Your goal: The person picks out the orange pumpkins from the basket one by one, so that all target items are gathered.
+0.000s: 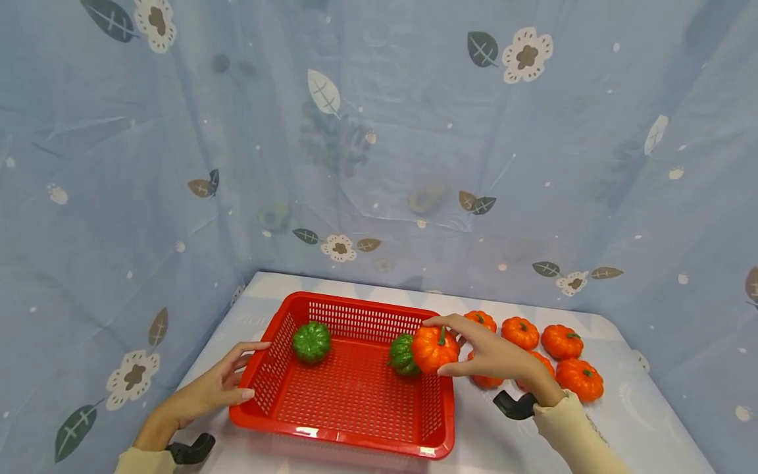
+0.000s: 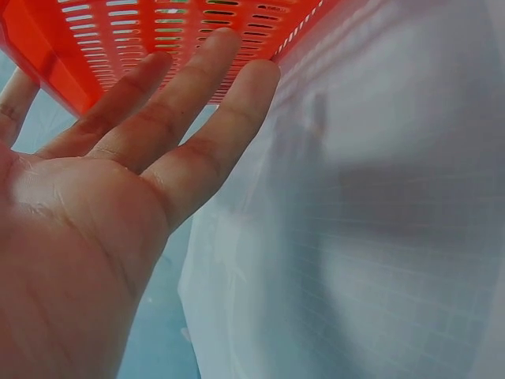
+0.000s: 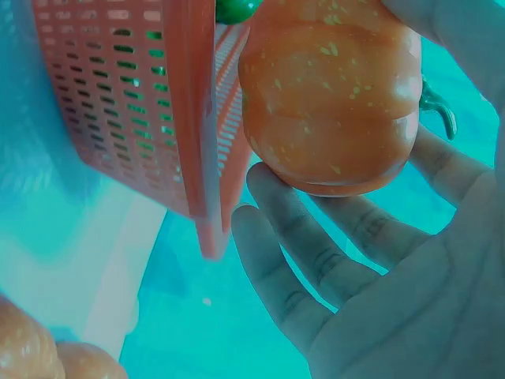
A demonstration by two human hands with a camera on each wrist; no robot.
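Note:
My right hand [image 1: 482, 349] holds an orange pumpkin [image 1: 434, 349] with a green stem over the right side of a red plastic basket [image 1: 355, 441]. In the right wrist view, thumb and fingers go round this pumpkin [image 3: 331, 103] beside the basket's slotted wall [image 3: 118, 87]. Inside the basket lie a green pumpkin [image 1: 311, 342] at the left and another green pumpkin [image 1: 404, 355] at the right, partly hidden behind the orange one. My left hand [image 1: 213, 388] rests against the basket's left rim, its fingers spread fairly straight along the slotted side [image 2: 173, 47] in the left wrist view.
Several orange pumpkins [image 1: 562, 342] sit in rows on the white table [image 1: 628, 368] right of the basket, some partly hidden by my right hand. A light blue curtain [image 1: 379, 164] with leaves and flowers hangs behind and along the sides of the table.

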